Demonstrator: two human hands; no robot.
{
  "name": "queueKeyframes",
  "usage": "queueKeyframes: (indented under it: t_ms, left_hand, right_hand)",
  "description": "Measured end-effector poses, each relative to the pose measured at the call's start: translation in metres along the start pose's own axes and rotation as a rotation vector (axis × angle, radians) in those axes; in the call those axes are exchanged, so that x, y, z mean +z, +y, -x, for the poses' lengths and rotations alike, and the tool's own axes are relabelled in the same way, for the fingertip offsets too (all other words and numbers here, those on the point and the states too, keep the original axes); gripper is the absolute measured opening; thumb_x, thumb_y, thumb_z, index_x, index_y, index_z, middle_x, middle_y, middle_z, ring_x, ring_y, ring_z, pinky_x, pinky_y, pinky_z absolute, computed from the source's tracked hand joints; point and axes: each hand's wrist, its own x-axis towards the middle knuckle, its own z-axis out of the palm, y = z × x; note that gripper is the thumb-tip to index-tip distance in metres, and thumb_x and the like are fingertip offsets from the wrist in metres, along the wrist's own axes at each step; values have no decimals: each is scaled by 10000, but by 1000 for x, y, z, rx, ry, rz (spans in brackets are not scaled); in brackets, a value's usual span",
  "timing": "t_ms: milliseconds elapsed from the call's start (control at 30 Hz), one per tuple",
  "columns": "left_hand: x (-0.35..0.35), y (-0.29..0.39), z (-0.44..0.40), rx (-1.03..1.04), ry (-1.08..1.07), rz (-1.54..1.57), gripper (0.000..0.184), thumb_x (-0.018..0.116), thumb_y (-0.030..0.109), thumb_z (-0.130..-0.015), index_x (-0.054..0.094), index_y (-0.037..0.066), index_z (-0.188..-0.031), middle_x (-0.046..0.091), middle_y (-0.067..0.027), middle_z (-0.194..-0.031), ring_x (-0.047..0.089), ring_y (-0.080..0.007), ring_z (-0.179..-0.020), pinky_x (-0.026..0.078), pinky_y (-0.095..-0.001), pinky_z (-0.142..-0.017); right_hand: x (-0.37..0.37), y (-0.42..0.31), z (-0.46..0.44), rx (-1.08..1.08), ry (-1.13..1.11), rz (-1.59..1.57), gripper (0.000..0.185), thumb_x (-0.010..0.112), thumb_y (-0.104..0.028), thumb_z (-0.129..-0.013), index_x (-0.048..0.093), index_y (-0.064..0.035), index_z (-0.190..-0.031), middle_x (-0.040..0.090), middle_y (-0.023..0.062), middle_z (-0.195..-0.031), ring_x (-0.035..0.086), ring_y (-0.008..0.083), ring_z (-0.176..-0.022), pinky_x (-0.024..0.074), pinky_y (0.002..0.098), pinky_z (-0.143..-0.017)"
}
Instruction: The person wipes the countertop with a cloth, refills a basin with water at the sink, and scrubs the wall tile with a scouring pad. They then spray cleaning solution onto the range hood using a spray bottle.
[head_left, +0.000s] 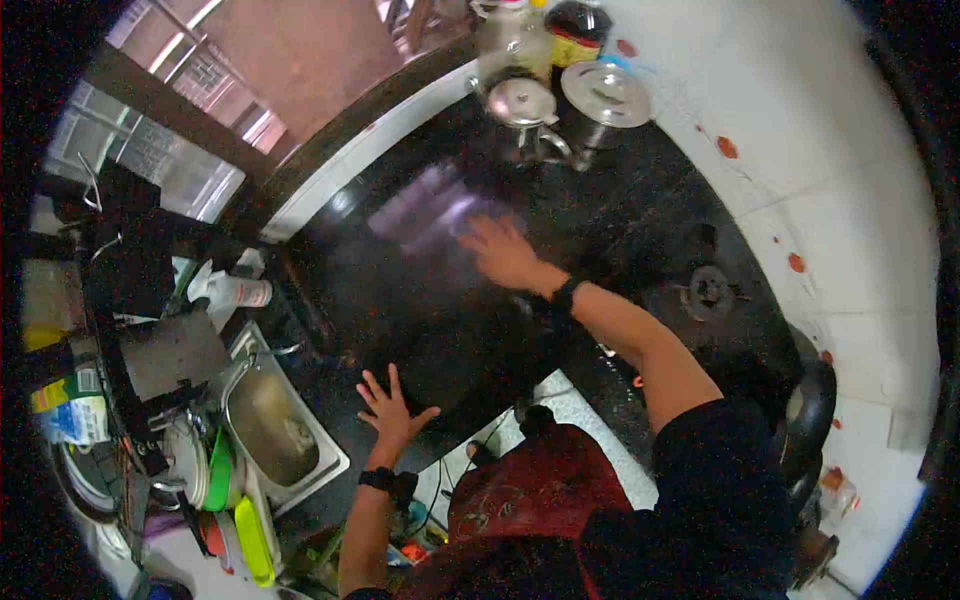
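Note:
My left hand (392,412) rests near the front edge of the black countertop (400,320), fingers spread and nothing held. Farther in, my right hand (505,257) reaches over the middle of the same surface. Its fingers look stretched out and flat but are blurred by motion; I make out no object in them. A bright reflection shows on the counter beside those fingertips. Dark bands circle both of my wrists.
A metal sink (280,425) sits at left, with a spray bottle (232,290) behind it and a green-rimmed dish (217,470) beside it. At the back stand a lidded metal pot (605,95) and a metal pitcher (522,103). A gas burner (710,293) lies right.

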Motion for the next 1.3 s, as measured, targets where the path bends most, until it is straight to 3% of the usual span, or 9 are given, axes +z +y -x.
queueKeyframes:
  t_ms: [200,300,467,700,833,867,1000,1167,1300]
  left_hand:
    - [9,8,-2,-66,-74,-41,1244,723,658,-538,-33,257,-1440,-206,-225,-1445,-153,-476,-1315,94,-747,-910]
    - [14,5,-3,-46,-58,-24,1249,717,666,-540,-39,246,-1440,-214,-231,-1441,-155,-481,-1312,89,-753,-904]
    - [-4,14,2,-44,-125,27,1252,720,659,-542,-39,232,-1441,-209,-238,-1439,-146,-495,-1308,92,-759,-897]
    - [29,-7,-14,-17,-42,-77,1290,711,697,-498,-33,229,-1442,-197,-238,-1443,-139,-496,-1309,111,-760,-893]
    - [10,11,-14,-75,-110,-63,1325,717,698,-476,-40,197,-1441,-194,-235,-1445,-150,-497,-1306,98,-763,-895]
    - [9,12,-14,-66,-100,-57,1329,716,698,-475,-44,191,-1441,-198,-234,-1444,-151,-499,-1305,97,-762,-898]
    - [12,13,-10,-48,-92,-68,1332,706,706,-481,-62,189,-1438,-212,-233,-1440,-149,-502,-1304,95,-759,-902]
    - [11,15,-13,-60,-108,-88,1320,707,699,-500,-75,196,-1436,-227,-248,-1428,-148,-515,-1296,101,-765,-892]
    - [6,16,-7,-48,-113,-47,1284,715,681,-524,-64,224,-1438,-229,-261,-1422,-131,-532,-1291,136,-768,-873]
  right_hand:
    - [-60,74,82,39,-130,-143,448,555,-122,-759,510,-90,-1203,437,174,-1301,419,351,-1202,395,383,-976]
    - [-105,79,61,376,171,-72,430,547,-124,-775,513,-90,-1202,463,180,-1263,433,344,-1190,428,378,-944]
    - [-60,120,68,226,33,-3,358,518,-111,-790,539,-121,-1147,504,181,-1189,535,363,-1030,489,420,-820]
    - [-112,234,132,859,-89,143,384,532,-101,-749,557,-118,-1132,540,174,-1035,563,359,-960,487,442,-771]
    - [-45,389,163,892,-22,414,528,516,-199,-768,454,-109,-1284,418,225,-1286,418,431,-1144,366,474,-958]
    - [-60,371,152,1191,107,74,620,504,-261,-777,355,-88,-1352,307,254,-1374,346,462,-1203,314,477,-1010]
    - [-78,317,142,1154,-132,156,631,484,-319,-813,314,-63,-1364,295,310,-1342,297,471,-1241,320,474,-1012]
    - [7,276,167,793,-18,505,555,464,-240,-833,340,11,-1313,320,392,-1275,351,542,-1163,361,536,-955]
    - [-6,150,149,853,169,73,513,481,-155,-793,418,52,-1259,315,376,-1291,374,520,-1159,367,535,-925]
